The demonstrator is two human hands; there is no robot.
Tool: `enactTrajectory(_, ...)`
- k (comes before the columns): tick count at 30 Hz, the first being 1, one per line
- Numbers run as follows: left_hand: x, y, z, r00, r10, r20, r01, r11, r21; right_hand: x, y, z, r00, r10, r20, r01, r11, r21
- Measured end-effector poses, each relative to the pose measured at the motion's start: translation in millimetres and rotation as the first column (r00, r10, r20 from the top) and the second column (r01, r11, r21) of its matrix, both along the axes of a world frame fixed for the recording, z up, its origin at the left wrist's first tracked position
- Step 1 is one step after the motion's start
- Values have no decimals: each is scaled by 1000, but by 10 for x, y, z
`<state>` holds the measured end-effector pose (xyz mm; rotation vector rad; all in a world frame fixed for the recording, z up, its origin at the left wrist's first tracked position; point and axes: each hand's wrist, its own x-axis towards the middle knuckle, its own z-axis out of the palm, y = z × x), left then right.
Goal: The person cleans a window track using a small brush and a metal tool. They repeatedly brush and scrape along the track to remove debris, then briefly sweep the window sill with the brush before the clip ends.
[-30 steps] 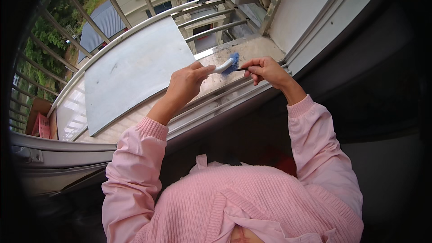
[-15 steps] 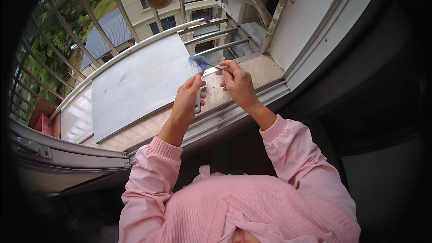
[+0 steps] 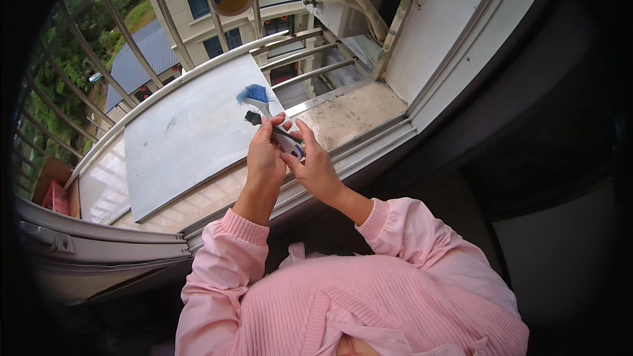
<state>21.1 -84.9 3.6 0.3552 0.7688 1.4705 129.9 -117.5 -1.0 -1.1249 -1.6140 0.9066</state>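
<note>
Lighting: soft, even daylight from outdoors, upper left; overcast in character, no hard shadows. Brightest areas: pale board [image 3: 188, 138] on the ledge and white wall [image 3: 455, 23], both near washed out but without glare spots. Interior at right and lower left falls to deep shade, detail lost. Hands [image 3: 290, 155] and brush [image 3: 264, 109] evenly lit, reasonably sharp; blue bristles slightly soft. Pink sweater [image 3: 343, 303] close to lens, knit texture legible, mild softness at the bottom edge. Distortion: strong fisheye; railing bars [image 3: 125, 59] and window frame [image 3: 369, 151] bow outward. Black vignette rings the corners. No motion blur evident.
</note>
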Motion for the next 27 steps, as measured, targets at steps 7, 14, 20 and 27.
enactTrajectory(7, -95, -127, 172, 990, -101, -100, 115, 982, 147, 733, 330, 190, 965, -44, 258, 22, 996, 86)
enactTrajectory(14, -644, -838, 34, 707, 203, -677, -17, 963, 271, 1506, -1, 495, 902, 80, 424, 50, 957, -286)
enactTrajectory(20, -850, -1322, -319, 232, 390, -891, -22, 918, 396, 1666, -68, 429, 874, 186, 449, 32, 900, -435)
enactTrajectory(27, -910, -1458, -509, 183, 462, -868, -55, 886, 460, 1548, -177, 534, 840, 211, 501, 1, 921, -389)
